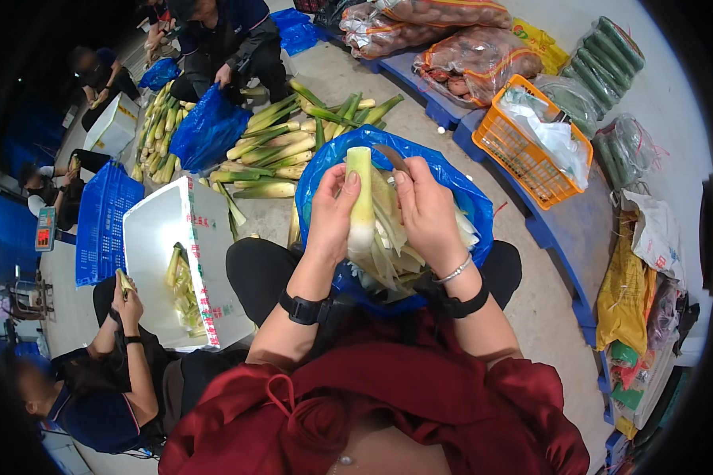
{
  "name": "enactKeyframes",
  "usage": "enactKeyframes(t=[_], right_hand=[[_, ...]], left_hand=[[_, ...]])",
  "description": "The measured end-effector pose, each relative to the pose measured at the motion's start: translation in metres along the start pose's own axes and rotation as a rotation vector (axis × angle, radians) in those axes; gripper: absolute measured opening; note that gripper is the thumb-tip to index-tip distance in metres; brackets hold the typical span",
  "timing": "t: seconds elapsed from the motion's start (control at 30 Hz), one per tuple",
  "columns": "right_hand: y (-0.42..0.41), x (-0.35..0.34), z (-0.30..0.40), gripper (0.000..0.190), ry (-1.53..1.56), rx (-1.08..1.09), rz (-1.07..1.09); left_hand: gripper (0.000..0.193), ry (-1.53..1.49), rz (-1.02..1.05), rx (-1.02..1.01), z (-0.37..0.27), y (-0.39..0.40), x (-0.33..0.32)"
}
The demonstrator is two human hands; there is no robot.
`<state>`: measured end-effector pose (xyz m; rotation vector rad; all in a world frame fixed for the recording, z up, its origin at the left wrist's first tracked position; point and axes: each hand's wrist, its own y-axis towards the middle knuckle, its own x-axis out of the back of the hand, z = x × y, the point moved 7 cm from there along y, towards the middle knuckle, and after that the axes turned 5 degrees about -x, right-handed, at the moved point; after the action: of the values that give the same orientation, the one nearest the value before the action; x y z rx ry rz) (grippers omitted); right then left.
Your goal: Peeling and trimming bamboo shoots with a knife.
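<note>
My left hand (336, 193) grips a pale green and white vegetable stem (361, 178), probably a water bamboo shoot, which stands nearly upright. In my right hand (419, 199) is a small knife (390, 155), its dark blade pointing up and left, just right of the stem's cut top. A loosened husk leaf hangs from the stem's lower end. Below both hands, a blue plastic bag (475, 196) lies open between my knees, with peeled husks (401, 255) inside. The knife's handle is hidden by my fingers.
Unpeeled stems (279, 148) lie piled on the floor ahead. To the left stand a white foam box (154, 231) holding stems and a blue crate (108, 219); several people work nearby. Blue pallets (546, 228) at right bear an orange basket (532, 142) and potato sacks (475, 59).
</note>
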<state>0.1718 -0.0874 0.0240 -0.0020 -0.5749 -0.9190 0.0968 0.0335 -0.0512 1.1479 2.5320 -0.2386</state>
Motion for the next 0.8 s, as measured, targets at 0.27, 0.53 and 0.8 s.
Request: enactKeyframes(t=[0.27,0.53,0.8], right_hand=[[-0.032,-0.032,-0.006,0.01,-0.103,0.023,0.191],[-0.04,-0.023,-0.01,0.056,0.272,0.007,0.0],[-0.05,-0.004,-0.01,0.049,-0.228,0.233,-0.157]], left_hand=[[0.035,-0.296,-0.173,-0.092,-0.014,0.008,0.026],[0.043,-0.813,-0.2,0.119,0.01,0.005,0.006],[0.026,-0.199,0.153,0.145,-0.026,0.01,0.007]])
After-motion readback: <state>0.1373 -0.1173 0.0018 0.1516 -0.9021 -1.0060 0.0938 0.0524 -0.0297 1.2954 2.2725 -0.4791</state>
